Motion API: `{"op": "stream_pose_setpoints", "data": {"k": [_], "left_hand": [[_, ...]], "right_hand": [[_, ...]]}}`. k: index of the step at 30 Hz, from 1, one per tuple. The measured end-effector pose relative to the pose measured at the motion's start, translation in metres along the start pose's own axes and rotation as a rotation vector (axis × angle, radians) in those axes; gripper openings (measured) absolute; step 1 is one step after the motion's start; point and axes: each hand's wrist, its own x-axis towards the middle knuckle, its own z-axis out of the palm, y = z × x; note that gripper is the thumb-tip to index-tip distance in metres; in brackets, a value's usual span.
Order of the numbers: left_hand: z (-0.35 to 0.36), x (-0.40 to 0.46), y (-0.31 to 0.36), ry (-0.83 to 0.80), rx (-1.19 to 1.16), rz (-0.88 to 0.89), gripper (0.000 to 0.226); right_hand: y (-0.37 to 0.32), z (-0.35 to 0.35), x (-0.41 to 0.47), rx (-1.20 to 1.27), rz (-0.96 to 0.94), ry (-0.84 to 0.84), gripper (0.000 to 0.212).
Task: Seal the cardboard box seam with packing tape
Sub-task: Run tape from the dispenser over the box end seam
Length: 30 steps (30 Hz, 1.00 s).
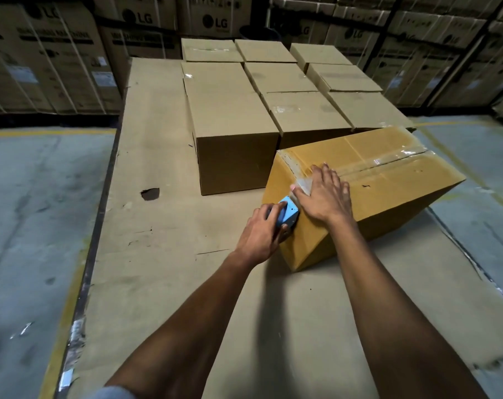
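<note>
A brown cardboard box (388, 180) lies skewed on a cardboard sheet, its top seam covered by a strip of clear packing tape (382, 161) running from the far right edge to the near left edge. My right hand (322, 194) lies flat, fingers spread, on the tape at the box's near top edge. My left hand (261, 231) grips a blue tape dispenser (287, 211), which is pressed against the box's near side face just below that edge. The tape roll is mostly hidden by my fingers.
Several closed cardboard boxes (233, 110) stand in rows just behind and left of the taped box. The cardboard sheet (158, 226) has a hole (150, 193) on its left. Concrete floor (37, 211) flanks both sides. Stacked printed cartons (43, 53) form the back wall.
</note>
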Motion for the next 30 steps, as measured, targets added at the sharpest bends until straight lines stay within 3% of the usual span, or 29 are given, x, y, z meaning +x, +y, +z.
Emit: {"op": "stream_pose_setpoints", "data": {"k": [9, 25, 30], "left_hand": [[-0.005, -0.001, -0.003, -0.005, -0.003, -0.017, 0.068], [-0.038, 0.013, 0.003, -0.181, 0.105, -0.055, 0.066], [-0.039, 0.013, 0.006, -0.15, 0.235, 0.018, 0.06]], "right_hand": [[0.002, 0.001, 0.001, 0.016, 0.005, 0.003, 0.096], [-0.001, 0.0, -0.004, 0.012, 0.012, 0.014, 0.096], [-0.001, 0.001, -0.001, -0.007, 0.021, 0.006, 0.118]]}}
